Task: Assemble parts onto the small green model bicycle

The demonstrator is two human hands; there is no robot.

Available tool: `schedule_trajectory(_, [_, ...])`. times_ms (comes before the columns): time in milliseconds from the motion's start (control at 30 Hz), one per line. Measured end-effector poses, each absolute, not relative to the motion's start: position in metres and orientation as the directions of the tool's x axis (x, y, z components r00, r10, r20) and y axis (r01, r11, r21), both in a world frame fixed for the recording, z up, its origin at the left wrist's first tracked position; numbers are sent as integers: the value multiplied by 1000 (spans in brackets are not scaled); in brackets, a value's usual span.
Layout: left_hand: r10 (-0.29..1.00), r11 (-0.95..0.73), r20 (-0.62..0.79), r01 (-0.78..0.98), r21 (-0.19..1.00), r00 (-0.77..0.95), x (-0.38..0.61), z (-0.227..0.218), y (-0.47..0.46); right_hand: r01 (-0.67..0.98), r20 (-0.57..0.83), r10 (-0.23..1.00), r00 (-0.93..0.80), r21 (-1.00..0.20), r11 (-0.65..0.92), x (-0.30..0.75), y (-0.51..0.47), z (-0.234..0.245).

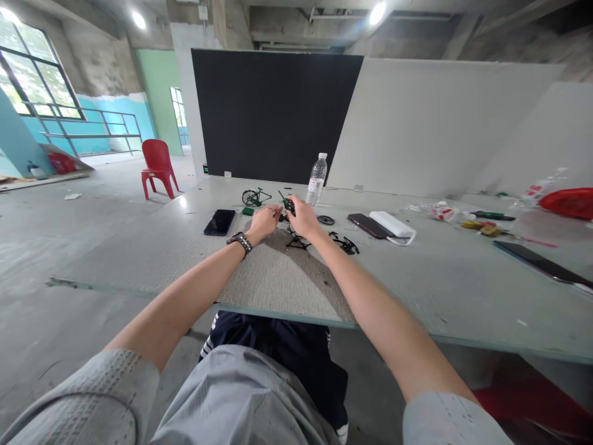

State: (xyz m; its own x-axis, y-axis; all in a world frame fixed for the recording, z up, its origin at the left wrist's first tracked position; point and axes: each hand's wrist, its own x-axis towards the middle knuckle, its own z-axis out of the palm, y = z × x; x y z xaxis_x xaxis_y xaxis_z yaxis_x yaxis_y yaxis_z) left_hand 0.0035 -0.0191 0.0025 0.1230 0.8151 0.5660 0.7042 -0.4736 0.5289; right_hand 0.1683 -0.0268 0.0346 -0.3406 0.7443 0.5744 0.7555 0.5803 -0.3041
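My right hand [301,216] is closed on a small dark-and-green part [288,203], which has a thin green piece sticking up to the left. Close beside it, my left hand [265,223] has its fingers pinched together near the same part; what they hold is too small to make out. Behind the hands stands a small green model bicycle [254,197] with a black wheel. A small green block [248,211] lies left of my left hand. Black model pieces [298,242] lie under my right wrist, and more black parts [343,243] and a loose wheel [325,219] lie to its right.
A phone [219,222] lies at the left. A clear bottle [317,179] stands behind my right hand. To the right are a dark phone [369,226], a white power bank [393,225] and plastic wrapping [445,211]. The glass table edge [287,314] runs before my lap.
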Motion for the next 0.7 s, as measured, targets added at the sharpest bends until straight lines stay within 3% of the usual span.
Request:
schedule_trajectory(200, [832, -477, 500, 772, 421, 241, 2, -4, -16, 900, 437, 858, -270, -203, 386, 176, -25, 32])
schedule_trajectory(400, [888, -442, 330, 794, 416, 321, 0, -11, -17, 933, 308, 897, -316, -72, 353, 180, -25, 30])
schedule_trajectory(700, [885, -447, 272, 853, 270, 378, 0, -3, -24, 932, 168, 929, -331, -97, 350, 178, -25, 27])
